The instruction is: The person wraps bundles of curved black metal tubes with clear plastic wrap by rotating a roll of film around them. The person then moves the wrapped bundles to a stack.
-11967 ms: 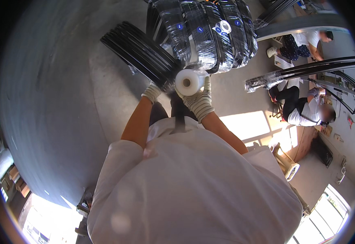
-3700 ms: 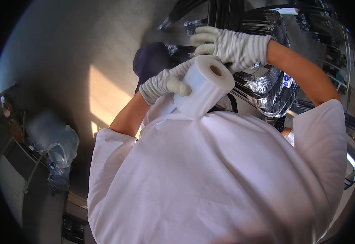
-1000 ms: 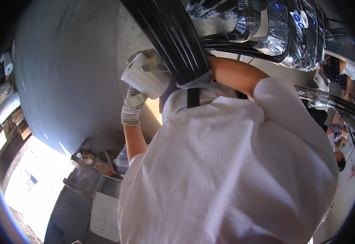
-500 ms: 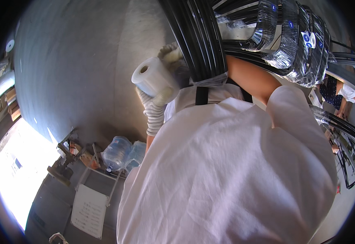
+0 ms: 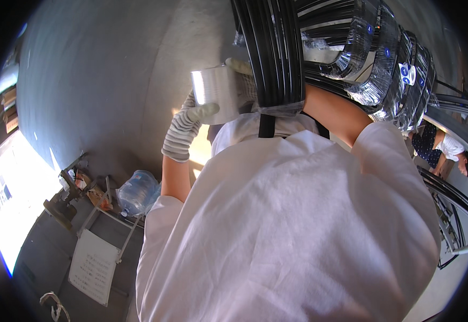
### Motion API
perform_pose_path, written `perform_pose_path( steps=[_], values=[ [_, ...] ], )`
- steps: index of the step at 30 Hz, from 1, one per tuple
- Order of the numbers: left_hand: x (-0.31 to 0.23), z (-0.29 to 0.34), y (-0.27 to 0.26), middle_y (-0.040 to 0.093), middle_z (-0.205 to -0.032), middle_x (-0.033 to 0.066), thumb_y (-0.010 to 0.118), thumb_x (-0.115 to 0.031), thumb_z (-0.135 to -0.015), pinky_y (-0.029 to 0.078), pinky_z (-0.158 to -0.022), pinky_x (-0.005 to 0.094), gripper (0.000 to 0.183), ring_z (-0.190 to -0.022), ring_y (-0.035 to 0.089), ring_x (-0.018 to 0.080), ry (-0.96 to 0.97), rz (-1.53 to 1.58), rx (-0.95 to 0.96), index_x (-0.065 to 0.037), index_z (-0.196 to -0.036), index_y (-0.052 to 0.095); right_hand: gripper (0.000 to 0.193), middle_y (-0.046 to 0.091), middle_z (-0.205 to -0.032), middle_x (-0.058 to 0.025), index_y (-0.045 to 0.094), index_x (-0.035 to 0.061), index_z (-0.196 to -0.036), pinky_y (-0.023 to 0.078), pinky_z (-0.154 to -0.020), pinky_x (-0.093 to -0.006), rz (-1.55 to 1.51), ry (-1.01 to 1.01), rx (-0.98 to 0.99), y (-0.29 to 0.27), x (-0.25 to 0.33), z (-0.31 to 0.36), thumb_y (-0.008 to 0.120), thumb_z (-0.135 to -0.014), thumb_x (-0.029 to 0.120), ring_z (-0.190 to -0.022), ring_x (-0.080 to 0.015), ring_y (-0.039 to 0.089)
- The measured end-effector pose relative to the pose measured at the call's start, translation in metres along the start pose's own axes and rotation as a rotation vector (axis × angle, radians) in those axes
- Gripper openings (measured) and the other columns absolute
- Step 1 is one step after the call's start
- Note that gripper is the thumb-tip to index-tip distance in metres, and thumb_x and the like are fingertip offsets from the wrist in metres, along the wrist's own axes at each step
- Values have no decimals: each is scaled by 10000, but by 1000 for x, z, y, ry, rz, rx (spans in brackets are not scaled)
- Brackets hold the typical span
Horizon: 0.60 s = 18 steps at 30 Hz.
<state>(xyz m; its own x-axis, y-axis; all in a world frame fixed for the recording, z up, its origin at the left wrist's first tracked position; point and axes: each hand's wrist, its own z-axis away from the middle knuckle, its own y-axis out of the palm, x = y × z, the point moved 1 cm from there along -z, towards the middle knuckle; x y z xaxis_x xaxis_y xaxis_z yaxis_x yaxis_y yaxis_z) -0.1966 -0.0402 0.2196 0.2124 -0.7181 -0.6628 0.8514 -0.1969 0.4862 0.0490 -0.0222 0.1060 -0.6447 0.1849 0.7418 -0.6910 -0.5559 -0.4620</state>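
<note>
A thick roll of clear stretch film [image 5: 212,91] is to the left of a hanging bundle of black strips [image 5: 277,59]. My left hand [image 5: 199,115], in a pale striped knit glove, is closed on the roll with the thumb across its near side. From the right, my bare forearm passes behind the bundle. My gloved right hand [image 5: 238,66] comes out on the left side, its fingers closed at the roll's upper right end; the bundle hides part of it. Clear film [image 5: 285,109] wraps the bundle's lower end, close to my chest.
More black strips [image 5: 389,75], bent and wrapped in film, hang at the right. A person [image 5: 448,147] is beyond them. At the lower left are a large clear water bottle [image 5: 137,192], a white sheet with writing [image 5: 93,267] and a metal stand [image 5: 65,201]. A grey wall [image 5: 100,80] rises behind.
The roll has turned from end-on to side-on and shifted right, nearer the bundle. My left forearm has swung out to the left, and my right fingers have come against the roll's end.
</note>
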Motion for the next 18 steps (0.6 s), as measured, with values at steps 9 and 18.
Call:
perform_pose_path(
  steps=[9, 18],
  values=[
    [-10, 7, 77, 589, -1044, 146, 859, -168, -521, 502, -849, 379, 806, -965, 589, 246, 283, -105, -436, -3, -1180, 427, 224, 582, -640, -25, 614, 66, -767, 351, -372, -181, -585, 204, -225, -46, -9, 19, 594, -858, 269, -462, -60, 493],
    [-15, 50, 147, 523, -1127, 183, 777, -154, -632, 486, -876, 388, 879, -977, 569, 253, 478, -779, -638, -51, -1310, 228, 771, 561, -1051, -184, 414, -39, -1209, 477, -868, -331, -842, -48, -251, -59, 172, 146, 804, -632, 292, -1023, -249, 543]
  ],
)
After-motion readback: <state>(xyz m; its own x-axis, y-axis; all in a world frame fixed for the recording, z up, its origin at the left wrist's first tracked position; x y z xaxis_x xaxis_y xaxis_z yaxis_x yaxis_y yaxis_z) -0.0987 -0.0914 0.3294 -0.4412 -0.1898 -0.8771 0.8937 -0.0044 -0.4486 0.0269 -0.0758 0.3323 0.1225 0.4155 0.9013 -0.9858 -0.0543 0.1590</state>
